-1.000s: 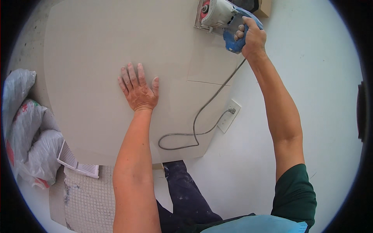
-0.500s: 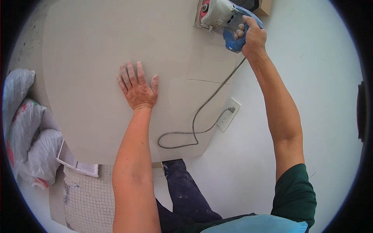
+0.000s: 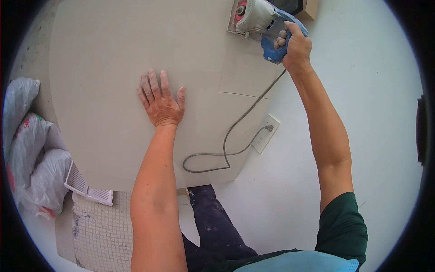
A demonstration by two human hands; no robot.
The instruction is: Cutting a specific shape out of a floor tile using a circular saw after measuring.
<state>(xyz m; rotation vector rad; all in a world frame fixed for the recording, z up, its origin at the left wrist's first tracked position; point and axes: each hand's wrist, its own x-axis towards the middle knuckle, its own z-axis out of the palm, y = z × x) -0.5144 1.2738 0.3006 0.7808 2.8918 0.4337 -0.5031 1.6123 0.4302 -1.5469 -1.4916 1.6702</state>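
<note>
My left hand [image 3: 164,106] lies palm down on a large beige slab [image 3: 104,113], fingers spread and dusty, holding nothing. At the far right of the slab, my right hand [image 3: 297,49] is wrapped round the blue rear handle of a circular saw [image 3: 258,20]. The saw has a pale, dusty body, a metal base plate and a red round part at its left side; its far end is cut off by the picture's edge. Its grey cord [image 3: 245,113] runs back over the slab in a loop. Thin straight lines mark the slab left of and below the saw.
The cord ends at a plug in a white wall socket plate [image 3: 266,133] by the slab's right edge. Stuffed white plastic bags [image 3: 47,177] lie at the left, beside a white slotted grille [image 3: 88,186] and a grid-patterned tile [image 3: 102,226]. A cardboard box [image 3: 310,10] stands beyond the saw.
</note>
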